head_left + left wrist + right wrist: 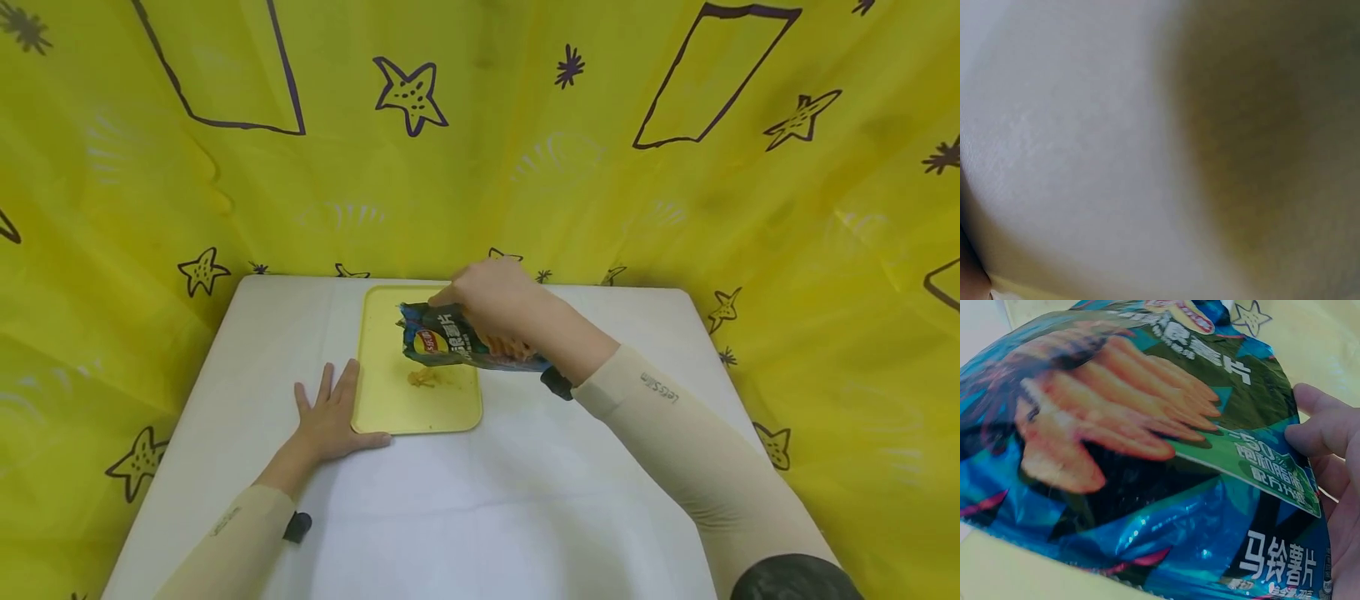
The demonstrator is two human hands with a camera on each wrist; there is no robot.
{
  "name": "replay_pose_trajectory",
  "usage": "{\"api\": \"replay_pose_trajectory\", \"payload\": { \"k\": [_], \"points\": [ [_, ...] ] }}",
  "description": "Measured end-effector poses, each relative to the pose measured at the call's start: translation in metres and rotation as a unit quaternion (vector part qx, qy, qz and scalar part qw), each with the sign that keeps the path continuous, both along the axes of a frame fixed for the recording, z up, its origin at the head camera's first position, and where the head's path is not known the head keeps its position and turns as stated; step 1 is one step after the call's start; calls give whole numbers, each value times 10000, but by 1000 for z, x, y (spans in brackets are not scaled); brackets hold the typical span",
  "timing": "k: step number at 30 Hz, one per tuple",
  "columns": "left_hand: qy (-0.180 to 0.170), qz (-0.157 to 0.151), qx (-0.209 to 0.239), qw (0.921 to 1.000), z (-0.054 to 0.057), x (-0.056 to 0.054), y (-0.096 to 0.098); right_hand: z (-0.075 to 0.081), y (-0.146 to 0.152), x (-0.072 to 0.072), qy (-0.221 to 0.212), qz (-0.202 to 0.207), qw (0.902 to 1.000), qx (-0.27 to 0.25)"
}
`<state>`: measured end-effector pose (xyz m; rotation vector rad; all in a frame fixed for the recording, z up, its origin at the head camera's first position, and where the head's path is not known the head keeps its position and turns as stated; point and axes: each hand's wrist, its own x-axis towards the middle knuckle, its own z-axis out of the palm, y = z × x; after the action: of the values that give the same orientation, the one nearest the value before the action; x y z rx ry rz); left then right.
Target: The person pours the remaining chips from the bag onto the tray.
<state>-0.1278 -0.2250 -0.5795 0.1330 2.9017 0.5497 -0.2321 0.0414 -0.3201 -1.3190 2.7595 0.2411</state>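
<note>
A dark blue-green bag of potato chips [442, 340] is held on its side over the yellow tray [378, 408]. My right hand [498, 296] grips the bag from above along its upper edge. Seen from the right wrist, the bag's printed front [1129, 425] fills most of the view, with fingers [1329, 434] at its right edge. Some broken chips [422, 377] lie on the tray below the bag. My left hand [330, 421] rests at the tray's near left corner, fingers spread and straight, thumb along the front edge. The left wrist view is mostly blurred.
The tray lies on a white-covered table [585, 500]. Behind and beside it hangs a yellow curtain [480, 167] with drawn stars, close to the table's back edge.
</note>
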Motion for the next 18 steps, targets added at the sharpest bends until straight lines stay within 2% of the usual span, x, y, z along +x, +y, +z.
{"api": "replay_pose_trajectory", "payload": {
  "k": [14, 18],
  "points": [
    [-81, 10, -42, 10000, 0, -1, 1, 6, -3, 5, 73, 211, 9997, 72],
    [-43, 17, -27, 10000, -1, -1, 0, 7, -4, 5, 68, 138, 9998, 92]
  ]
}}
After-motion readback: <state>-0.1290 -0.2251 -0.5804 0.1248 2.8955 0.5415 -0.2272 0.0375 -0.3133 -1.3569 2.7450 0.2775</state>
